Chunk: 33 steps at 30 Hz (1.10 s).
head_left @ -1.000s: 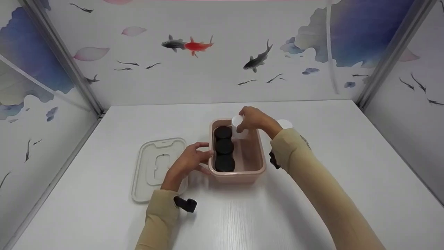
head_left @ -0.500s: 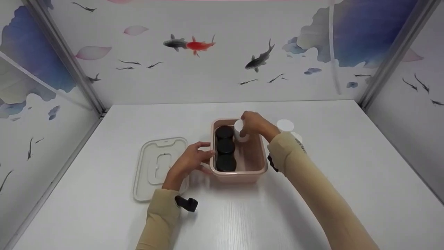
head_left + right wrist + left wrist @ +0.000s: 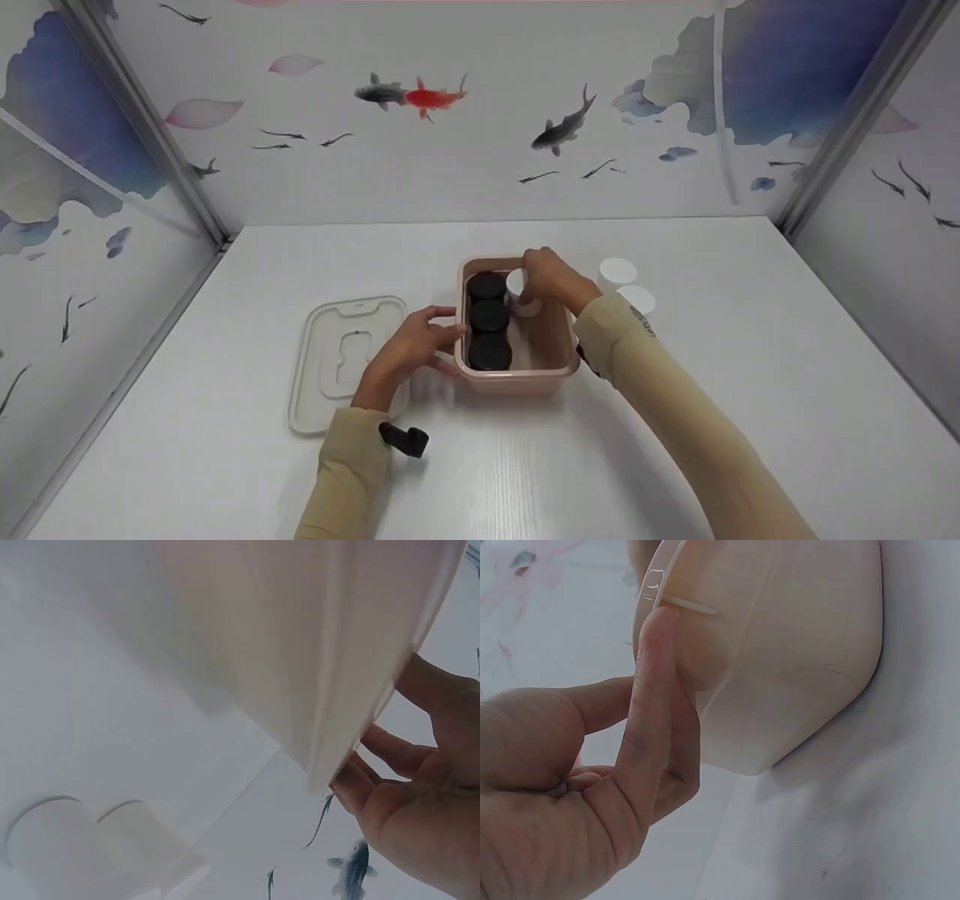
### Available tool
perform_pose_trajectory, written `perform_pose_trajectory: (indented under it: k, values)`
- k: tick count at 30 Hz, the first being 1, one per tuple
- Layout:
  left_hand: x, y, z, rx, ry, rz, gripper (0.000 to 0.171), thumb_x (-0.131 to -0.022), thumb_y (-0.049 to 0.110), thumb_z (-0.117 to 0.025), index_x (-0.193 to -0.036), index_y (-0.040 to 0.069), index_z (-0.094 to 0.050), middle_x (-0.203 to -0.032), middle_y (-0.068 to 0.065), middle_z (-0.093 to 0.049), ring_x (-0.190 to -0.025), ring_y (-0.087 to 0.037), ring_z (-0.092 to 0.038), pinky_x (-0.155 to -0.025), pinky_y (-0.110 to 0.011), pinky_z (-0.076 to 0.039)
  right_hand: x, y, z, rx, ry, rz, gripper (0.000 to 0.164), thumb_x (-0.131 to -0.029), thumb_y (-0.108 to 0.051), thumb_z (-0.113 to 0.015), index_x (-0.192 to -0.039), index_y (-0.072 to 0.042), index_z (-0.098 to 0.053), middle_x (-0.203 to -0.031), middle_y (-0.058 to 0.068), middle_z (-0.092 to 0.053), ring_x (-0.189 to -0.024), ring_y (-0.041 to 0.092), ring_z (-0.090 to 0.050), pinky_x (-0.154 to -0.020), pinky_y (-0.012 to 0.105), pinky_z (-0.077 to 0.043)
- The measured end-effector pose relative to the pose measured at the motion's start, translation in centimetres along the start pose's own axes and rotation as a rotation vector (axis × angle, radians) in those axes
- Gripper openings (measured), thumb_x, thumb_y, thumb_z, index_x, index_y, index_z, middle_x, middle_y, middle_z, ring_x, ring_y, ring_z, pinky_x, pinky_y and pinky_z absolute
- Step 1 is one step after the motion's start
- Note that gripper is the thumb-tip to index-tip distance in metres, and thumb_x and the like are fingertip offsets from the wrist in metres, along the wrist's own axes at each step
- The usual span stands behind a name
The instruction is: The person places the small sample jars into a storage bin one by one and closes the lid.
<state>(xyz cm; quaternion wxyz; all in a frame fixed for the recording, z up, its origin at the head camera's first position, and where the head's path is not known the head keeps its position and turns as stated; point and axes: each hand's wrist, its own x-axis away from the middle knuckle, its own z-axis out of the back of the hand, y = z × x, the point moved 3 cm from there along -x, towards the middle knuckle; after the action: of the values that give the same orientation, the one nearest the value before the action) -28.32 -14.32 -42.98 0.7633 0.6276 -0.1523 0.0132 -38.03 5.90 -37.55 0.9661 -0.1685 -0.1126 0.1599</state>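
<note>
A pink rectangular box (image 3: 517,385) stands lidless on the white table. My left hand (image 3: 416,341) holds its left side, thumb at the rim and fingers against the outer wall; the left wrist view shows a finger just under the rim. My right hand (image 3: 553,279) reaches over the far right part of the box. Its fingers grip a white cylindrical container (image 3: 517,285), which is down inside the box and partly hidden by the hand. Along the box's left inner side stand a far black-topped jar (image 3: 487,286), a middle black-topped jar (image 3: 490,316) and a near black-topped jar (image 3: 490,352).
Two more white cylinders, one farther back (image 3: 617,272) and one nearer (image 3: 637,298), stand right of the box, partly behind the right sleeve. A pale rectangular lid (image 3: 319,367) lies flat to the left, partly under the left forearm. Printed panels (image 3: 465,180) wall in the table.
My right hand has lowered the white cylinder into the box's far right part, moving slightly toward me. The second white cylinder on the table has come into sight. My left hand stays on the box.
</note>
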Motion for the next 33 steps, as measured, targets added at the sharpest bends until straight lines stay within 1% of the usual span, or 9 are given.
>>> perform_pose_trajectory:
  k: [4, 6, 10, 13, 15, 19, 24, 27, 33]
  values:
    - [0.0, 0.0, 0.0, 0.002, -0.005, -0.011, 0.056, -0.1, 0.018, -0.063, -0.149, 0.002, -0.041, -0.118, -0.021, -0.071, -0.094, -0.023, -0.072, -0.064, -0.036, -0.066, 0.2, -0.2, -0.2, 0.016, 0.016, 0.003, 0.055, -0.08, -0.006, -0.079, -0.128, 0.01, -0.056, -0.125, 0.027, -0.057, -0.099, 0.027, -0.049, -0.099, 0.044, -0.053]
    - [0.0, 0.0, 0.0, -0.002, -0.008, -0.015, 0.056, -0.1, 0.019, -0.063, -0.149, 0.002, -0.042, -0.117, -0.022, -0.071, -0.095, -0.023, -0.072, -0.064, -0.036, -0.066, 0.2, -0.3, -0.3, 0.032, 0.012, 0.003, 0.058, -0.081, -0.005, -0.079, -0.13, 0.011, -0.054, -0.126, 0.028, -0.056, -0.101, 0.027, -0.051, -0.099, 0.044, -0.054]
    - [0.0, 0.0, 0.1, -0.013, 0.0, -0.008, 0.055, -0.1, 0.02, -0.063, -0.148, 0.004, -0.043, -0.117, -0.021, -0.071, -0.097, -0.025, -0.072, -0.065, -0.036, -0.066, 0.2, -0.3, 0.0, 0.067, -0.007, 0.009, 0.061, -0.082, -0.006, -0.078, -0.135, 0.011, -0.051, -0.13, 0.029, -0.054, -0.112, 0.033, -0.056, -0.103, 0.046, -0.054]
    - [0.1, 0.1, 0.1, -0.015, 0.005, -0.008, 0.054, -0.1, 0.02, -0.063, -0.148, 0.004, -0.043, -0.118, -0.02, -0.071, -0.098, -0.025, -0.072, -0.065, -0.037, -0.066, 0.3, -0.3, 0.6, 0.069, -0.008, 0.028, 0.061, -0.084, -0.008, -0.077, -0.135, 0.012, -0.051, -0.132, 0.03, -0.053, -0.121, 0.037, -0.055, -0.107, 0.048, -0.052]
    - [0.1, 0.1, 0.0, -0.016, 0.004, -0.008, 0.054, -0.1, 0.02, -0.062, -0.148, 0.004, -0.043, -0.118, -0.02, -0.071, -0.098, -0.025, -0.072, -0.065, -0.038, -0.066, 0.5, -0.2, 1.0, 0.051, -0.002, 0.048, 0.06, -0.085, -0.009, -0.076, -0.135, 0.011, -0.051, -0.133, 0.03, -0.053, -0.125, 0.039, -0.053, -0.109, 0.049, -0.05]
    - [0.0, 0.1, 0.0, -0.021, 0.006, 0.0, 0.054, -0.1, 0.02, -0.063, -0.148, 0.005, -0.044, -0.118, -0.019, -0.071, -0.097, -0.024, -0.072, -0.067, -0.037, -0.067, 1.3, -0.1, 1.6, -0.009, 0.03, 0.104, 0.056, -0.088, -0.01, -0.073, -0.136, 0.009, -0.052, -0.133, 0.029, -0.054, -0.126, 0.041, -0.052, -0.108, 0.051, -0.05]
    - [0.1, 0.0, 0.0, -0.024, 0.006, -0.001, 0.055, -0.1, 0.02, -0.063, -0.149, 0.006, -0.043, -0.119, -0.018, -0.071, -0.098, -0.024, -0.072, -0.067, -0.038, -0.067, 2.7, 0.1, 2.0, -0.105, 0.1, 0.183, 0.049, -0.091, -0.012, -0.072, -0.134, 0.007, -0.057, -0.131, 0.028, -0.057, -0.122, 0.04, -0.056, -0.104, 0.051, -0.052]
    - [0.1, 0.0, 0.1, -0.016, 0.005, -0.005, 0.055, -0.1, 0.02, -0.063, -0.149, 0.006, -0.043, -0.12, -0.019, -0.07, -0.098, -0.025, -0.072, -0.066, -0.038, -0.066, 3.7, 0.1, 2.3, -0.162, 0.161, 0.225, 0.045, -0.092, -0.013, -0.071, -0.131, 0.005, -0.06, -0.129, 0.025, -0.059, -0.121, 0.039, -0.057, -0.103, 0.052, -0.053]
    - [0.0, 0.0, 0.0, -0.021, 0.01, -0.005, 0.055, -0.1, 0.02, -0.063, -0.149, 0.006, -0.043, -0.117, -0.018, -0.071, -0.097, -0.024, -0.072, -0.066, -0.038, -0.066, 5.5, 1.3, 3.0, -0.328, 0.296, 0.263, 0.035, -0.093, -0.013, -0.07, -0.125, 0.001, -0.066, -0.125, 0.021, -0.064, -0.121, 0.036, -0.059, -0.101, 0.051, -0.056]
